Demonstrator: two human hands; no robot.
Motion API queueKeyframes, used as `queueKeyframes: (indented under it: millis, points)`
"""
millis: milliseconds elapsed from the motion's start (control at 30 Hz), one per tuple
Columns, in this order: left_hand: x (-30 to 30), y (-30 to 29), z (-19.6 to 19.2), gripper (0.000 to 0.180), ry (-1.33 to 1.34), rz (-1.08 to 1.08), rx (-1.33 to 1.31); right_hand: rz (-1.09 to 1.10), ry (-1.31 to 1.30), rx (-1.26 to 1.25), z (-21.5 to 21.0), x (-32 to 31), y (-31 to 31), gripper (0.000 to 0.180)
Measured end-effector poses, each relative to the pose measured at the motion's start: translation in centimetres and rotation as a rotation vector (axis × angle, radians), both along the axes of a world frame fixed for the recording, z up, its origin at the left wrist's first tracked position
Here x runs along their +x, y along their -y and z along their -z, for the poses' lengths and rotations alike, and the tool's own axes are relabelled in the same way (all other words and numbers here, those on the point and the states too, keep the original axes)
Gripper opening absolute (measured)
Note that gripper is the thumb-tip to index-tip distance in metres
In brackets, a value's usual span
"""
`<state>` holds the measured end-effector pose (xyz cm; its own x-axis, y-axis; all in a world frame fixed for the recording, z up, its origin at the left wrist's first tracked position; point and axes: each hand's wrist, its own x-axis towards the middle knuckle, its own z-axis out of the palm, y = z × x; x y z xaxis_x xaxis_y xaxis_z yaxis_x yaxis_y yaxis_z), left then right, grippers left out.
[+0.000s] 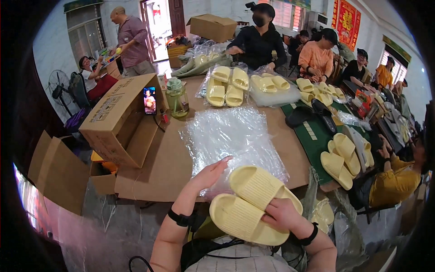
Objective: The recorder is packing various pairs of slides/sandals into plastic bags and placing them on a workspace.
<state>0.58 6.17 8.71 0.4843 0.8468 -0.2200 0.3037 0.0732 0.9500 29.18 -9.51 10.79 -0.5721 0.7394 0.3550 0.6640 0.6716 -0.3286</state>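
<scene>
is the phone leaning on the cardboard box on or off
On. The phone stands upright against the cardboard box, and its screen glows with a bright, colourful picture rather than showing dark glass.

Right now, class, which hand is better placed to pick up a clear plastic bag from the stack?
Left hand: open, already at the clear plastic bags. Right hand is holding the pale yellow foam slippers.

left hand [209,174] open, fingers extended | right hand [281,215] curled, gripping

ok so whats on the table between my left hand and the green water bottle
In the head view, a stack of clear plastic bags lies between the left hand and the green water bottle.
</scene>
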Motion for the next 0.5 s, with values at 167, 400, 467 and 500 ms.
queueKeyframes:
  millis: [167,400,467,500]
  points:
    - [-0.1,0.3,-0.8,0.047,-0.038,0.076,-0.012,0.176,0.005,-0.025,1.4,-0.1,-2.3,0.025]
    - [0.8,1.3,-1.0,0.042,-0.075,-0.097,0.259,0.360,-0.119,-0.114,2.0,2.8,0.6,0.022]
    - [2.1,2.0,-0.6,0.042,-0.159,-0.063,0.367,0.507,-0.136,-0.203,1.9,4.0,1.9,0.021]
    - [2.8,2.1,-0.5,0.042,-0.240,-0.021,0.487,0.520,-0.131,-0.206,2.1,5.1,2.5,0.021]
